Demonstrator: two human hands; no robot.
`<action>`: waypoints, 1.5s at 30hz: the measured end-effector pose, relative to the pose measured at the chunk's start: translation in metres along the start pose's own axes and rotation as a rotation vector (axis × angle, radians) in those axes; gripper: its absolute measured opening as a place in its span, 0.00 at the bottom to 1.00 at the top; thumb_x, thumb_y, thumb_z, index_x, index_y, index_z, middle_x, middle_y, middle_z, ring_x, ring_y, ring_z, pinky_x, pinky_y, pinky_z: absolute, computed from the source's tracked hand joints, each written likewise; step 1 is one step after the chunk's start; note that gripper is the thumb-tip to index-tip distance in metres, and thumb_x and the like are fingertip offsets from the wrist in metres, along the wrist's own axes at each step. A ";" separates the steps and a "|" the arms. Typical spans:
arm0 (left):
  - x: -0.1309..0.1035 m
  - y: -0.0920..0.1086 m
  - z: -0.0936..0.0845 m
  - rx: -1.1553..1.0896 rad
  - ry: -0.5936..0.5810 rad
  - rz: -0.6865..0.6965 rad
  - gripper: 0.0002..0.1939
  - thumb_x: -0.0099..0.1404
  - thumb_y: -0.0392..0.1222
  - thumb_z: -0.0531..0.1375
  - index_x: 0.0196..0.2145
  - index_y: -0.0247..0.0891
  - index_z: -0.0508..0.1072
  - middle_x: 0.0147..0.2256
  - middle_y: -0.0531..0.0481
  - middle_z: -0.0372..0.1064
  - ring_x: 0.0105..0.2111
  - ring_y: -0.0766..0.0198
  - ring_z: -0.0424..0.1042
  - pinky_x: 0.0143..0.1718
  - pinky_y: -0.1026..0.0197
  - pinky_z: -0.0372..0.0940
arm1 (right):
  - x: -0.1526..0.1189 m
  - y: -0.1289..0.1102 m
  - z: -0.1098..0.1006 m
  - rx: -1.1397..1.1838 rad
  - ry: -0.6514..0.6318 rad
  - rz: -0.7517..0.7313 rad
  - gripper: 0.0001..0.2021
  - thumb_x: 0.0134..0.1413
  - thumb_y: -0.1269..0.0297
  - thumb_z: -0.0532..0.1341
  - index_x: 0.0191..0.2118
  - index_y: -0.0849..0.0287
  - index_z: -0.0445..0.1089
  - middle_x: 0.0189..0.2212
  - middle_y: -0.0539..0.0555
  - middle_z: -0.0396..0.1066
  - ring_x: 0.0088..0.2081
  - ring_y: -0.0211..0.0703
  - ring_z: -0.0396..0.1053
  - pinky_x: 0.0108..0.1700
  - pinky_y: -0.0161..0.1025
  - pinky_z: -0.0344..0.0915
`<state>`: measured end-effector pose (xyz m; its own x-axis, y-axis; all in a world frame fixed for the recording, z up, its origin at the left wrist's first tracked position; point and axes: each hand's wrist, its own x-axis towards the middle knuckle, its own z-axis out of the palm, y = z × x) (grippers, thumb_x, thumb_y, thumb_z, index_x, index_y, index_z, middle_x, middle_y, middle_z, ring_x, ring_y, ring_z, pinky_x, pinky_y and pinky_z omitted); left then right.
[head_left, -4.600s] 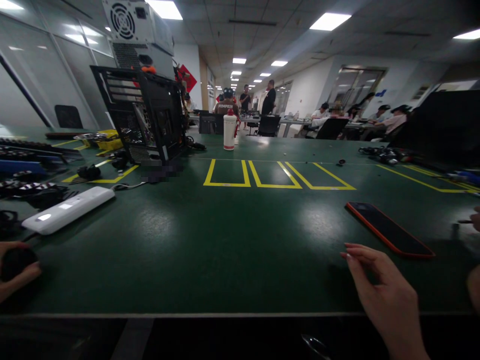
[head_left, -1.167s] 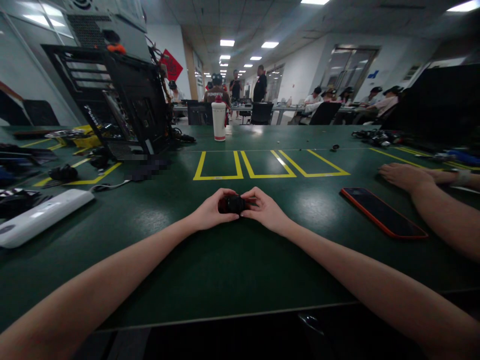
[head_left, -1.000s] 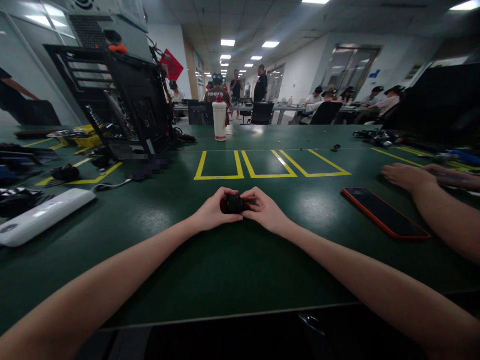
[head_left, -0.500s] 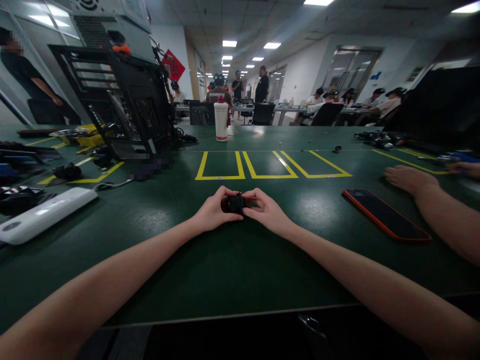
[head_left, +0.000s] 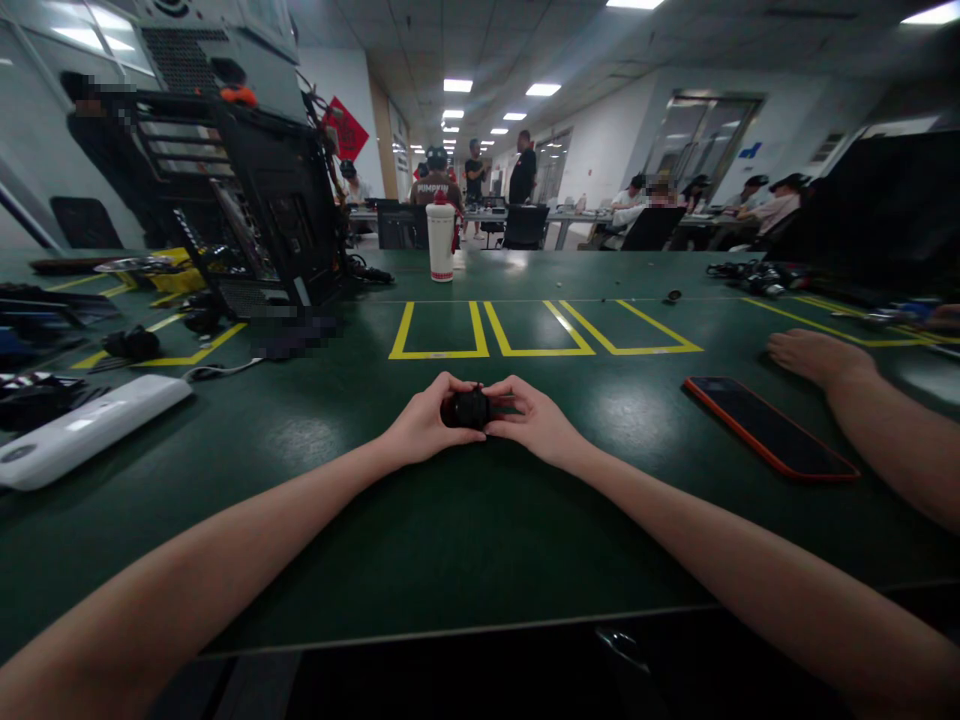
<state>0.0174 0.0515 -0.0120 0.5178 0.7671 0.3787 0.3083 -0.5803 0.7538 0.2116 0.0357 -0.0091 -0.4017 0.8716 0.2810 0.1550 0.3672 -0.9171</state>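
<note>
Between the fingertips of both hands is a small black rounded part; its exact kind I cannot make out. My left hand grips it from the left, thumb below and fingers above. From the right, my right hand closes on its other side with thumb and fingertips. The part is held low over the green table, in front of the yellow tape outlines. Whether it touches the tabletop I cannot tell.
An orange-edged phone lies right, near another person's arm. Left are a white power strip and an open black computer case. A white bottle stands behind the tape. Black cables lie far right.
My hands stay in place; the black part looks slightly turned between them. At the far right, another person's hand has shifted toward the frame edge. A person behind the computer case has moved right.
</note>
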 end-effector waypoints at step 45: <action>-0.002 0.009 -0.002 0.106 0.002 0.031 0.25 0.49 0.41 0.64 0.42 0.38 0.59 0.52 0.41 0.59 0.49 0.53 0.63 0.48 0.47 0.58 | 0.003 0.003 -0.001 0.064 -0.025 0.045 0.15 0.43 0.67 0.64 0.39 0.56 0.63 0.40 0.51 0.66 0.38 0.40 0.69 0.42 0.44 0.67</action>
<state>0.0176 0.0450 -0.0054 0.5268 0.7491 0.4017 0.3748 -0.6289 0.6812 0.2117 0.0392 -0.0110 -0.4179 0.8783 0.2324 0.1163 0.3054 -0.9451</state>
